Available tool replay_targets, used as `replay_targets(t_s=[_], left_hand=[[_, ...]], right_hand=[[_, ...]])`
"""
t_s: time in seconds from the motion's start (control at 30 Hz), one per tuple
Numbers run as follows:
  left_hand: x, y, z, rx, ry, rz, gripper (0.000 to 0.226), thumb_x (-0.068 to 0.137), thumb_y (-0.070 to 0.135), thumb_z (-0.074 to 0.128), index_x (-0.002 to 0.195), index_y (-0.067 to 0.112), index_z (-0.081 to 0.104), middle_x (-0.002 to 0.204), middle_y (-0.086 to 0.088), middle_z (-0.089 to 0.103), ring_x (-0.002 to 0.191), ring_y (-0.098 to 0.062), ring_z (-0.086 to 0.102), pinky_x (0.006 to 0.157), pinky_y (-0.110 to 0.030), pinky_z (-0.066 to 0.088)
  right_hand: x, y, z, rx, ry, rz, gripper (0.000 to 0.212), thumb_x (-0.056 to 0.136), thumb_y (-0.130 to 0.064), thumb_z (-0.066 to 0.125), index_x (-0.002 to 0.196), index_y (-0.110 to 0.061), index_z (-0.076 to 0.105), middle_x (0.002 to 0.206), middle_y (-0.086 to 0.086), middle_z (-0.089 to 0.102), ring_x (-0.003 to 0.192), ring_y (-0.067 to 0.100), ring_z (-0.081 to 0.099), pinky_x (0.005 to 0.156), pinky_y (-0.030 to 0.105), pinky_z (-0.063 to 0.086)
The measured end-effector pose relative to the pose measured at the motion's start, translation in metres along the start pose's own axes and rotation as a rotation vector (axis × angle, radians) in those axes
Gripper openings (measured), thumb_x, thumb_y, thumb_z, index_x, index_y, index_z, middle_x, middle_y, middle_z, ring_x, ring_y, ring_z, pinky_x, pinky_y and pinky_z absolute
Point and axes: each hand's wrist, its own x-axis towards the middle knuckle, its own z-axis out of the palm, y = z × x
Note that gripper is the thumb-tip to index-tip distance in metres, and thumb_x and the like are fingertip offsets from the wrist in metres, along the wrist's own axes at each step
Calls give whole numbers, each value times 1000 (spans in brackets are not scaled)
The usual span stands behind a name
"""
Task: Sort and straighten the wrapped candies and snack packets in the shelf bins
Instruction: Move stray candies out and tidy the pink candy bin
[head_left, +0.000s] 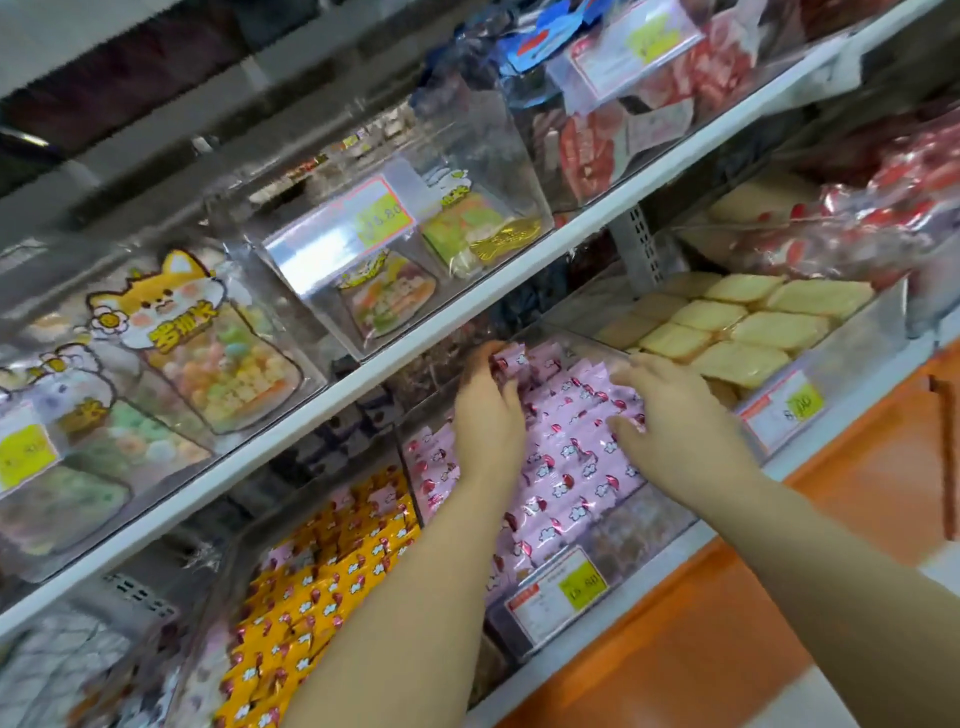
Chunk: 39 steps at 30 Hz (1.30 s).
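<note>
Levelling the pink candies, both hands in the bin

The pink candies (566, 467) lie jumbled in a clear bin (639, 519) on the lower shelf. The left hand (488, 415) curls its fingers round a few packets at the back, and the right hand (680, 415) lies spread on the pile's right side, fingers pressing down. This looks like the straightening step, part done. The next move likely calls for drawing the gripped packets forward, laying them flat, then lifting stray pink ones out of the yellow candies (311, 597) just to the left
</note>
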Motion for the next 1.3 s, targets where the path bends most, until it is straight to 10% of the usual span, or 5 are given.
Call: replay_targets(t_s=[0.33, 0.6, 0.83, 1.0, 1.3], left_hand=[[34, -6, 26, -6, -84, -237, 55, 99, 20, 45, 148, 19, 21, 145, -9, 41, 116, -30, 53, 76, -26, 40], [44, -22, 38, 49, -209, -270, 64, 96, 10, 48, 146, 35, 17, 131, -8, 49, 66, -17, 56, 43, -26, 42], [36, -25, 43, 333, -421, 48, 52, 100, 34, 34, 149, 22, 21, 159, 3, 1, 145, -22, 11, 116, -48, 19], [39, -32, 50, 434, -520, 26, 74, 94, 51, 36, 151, 24, -2, 157, 2, -19, 144, -22, -18, 116, -53, 3], [51, -37, 54, 385, -751, -15, 67, 96, 53, 30, 151, 23, 6, 158, -5, 13, 143, -26, 19, 116, -40, 20]], right_hand=[[0, 6, -5, 46, -87, -18, 40, 93, -29, 53, 132, -21, 49, 150, -2, 28, 135, 18, 24, 107, 33, 30], [0, 7, -6, 83, -86, -24, 36, 94, -28, 52, 129, -23, 51, 151, -5, 26, 136, 15, 20, 106, 30, 29], [-1, 8, -7, 70, -89, -27, 35, 94, -28, 52, 128, -24, 51, 150, -6, 26, 134, 13, 21, 101, 29, 32], [-2, 6, -6, 65, -79, -28, 35, 94, -27, 51, 129, -23, 52, 151, -6, 26, 135, 14, 21, 102, 30, 32], [-1, 8, -4, 40, -87, -29, 34, 94, -29, 51, 127, -25, 53, 151, -8, 24, 135, 13, 20, 99, 33, 36]])
